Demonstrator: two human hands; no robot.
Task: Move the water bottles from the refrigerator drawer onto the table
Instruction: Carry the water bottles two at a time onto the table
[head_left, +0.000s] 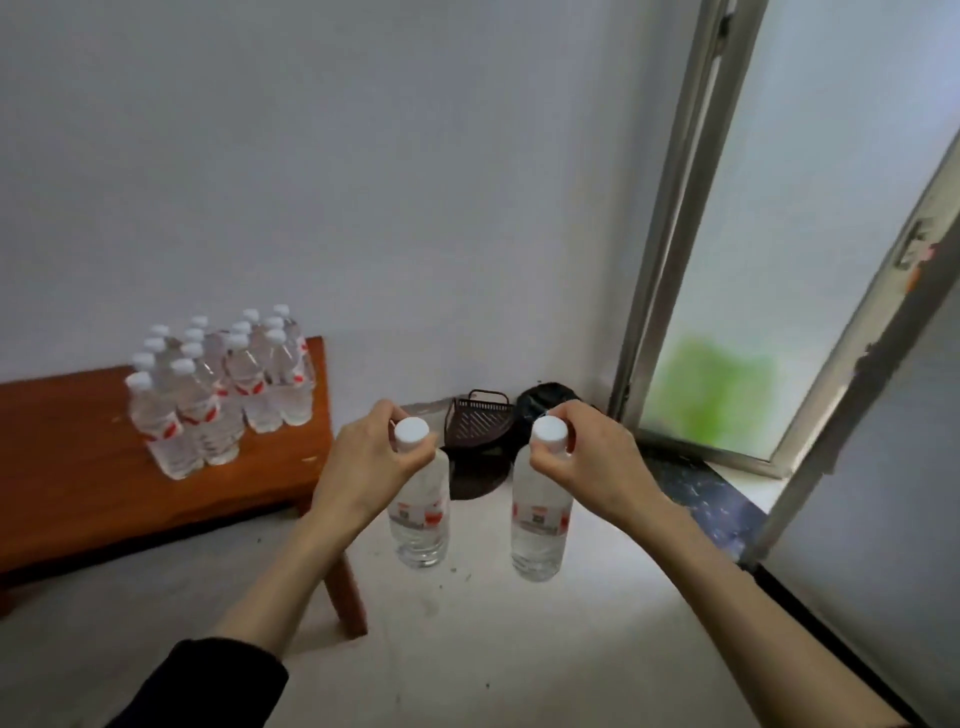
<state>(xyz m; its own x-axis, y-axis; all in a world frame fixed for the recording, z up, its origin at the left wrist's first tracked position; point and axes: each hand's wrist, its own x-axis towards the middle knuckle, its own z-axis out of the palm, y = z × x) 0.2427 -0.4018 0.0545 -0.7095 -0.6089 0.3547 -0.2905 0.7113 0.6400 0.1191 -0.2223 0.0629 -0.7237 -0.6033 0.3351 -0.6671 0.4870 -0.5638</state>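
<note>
One head-worn wide-angle camera looks forward and down from above (no second view), close over both forearms, facing the white wall; the table (78, 483) lies left of centre, farther off.

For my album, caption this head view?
Left hand and right hand carry clear plastic bottles toward wooden table.

A plain pale wall (363, 182) fills most of the view, unmarked and evenly lit. Below it the floor (493, 649) is light and a little scuffed, with small dark specks. A reddish-brown wooden surface (78, 493) stands against the wall on the left, one leg (345, 597) showing. In the corner sit a dark slatted basket (480, 423) and something black beside it. On the right, a metal-framed window (779, 260) with frosted glass lets in soft daylight, a green blur low down.
</note>
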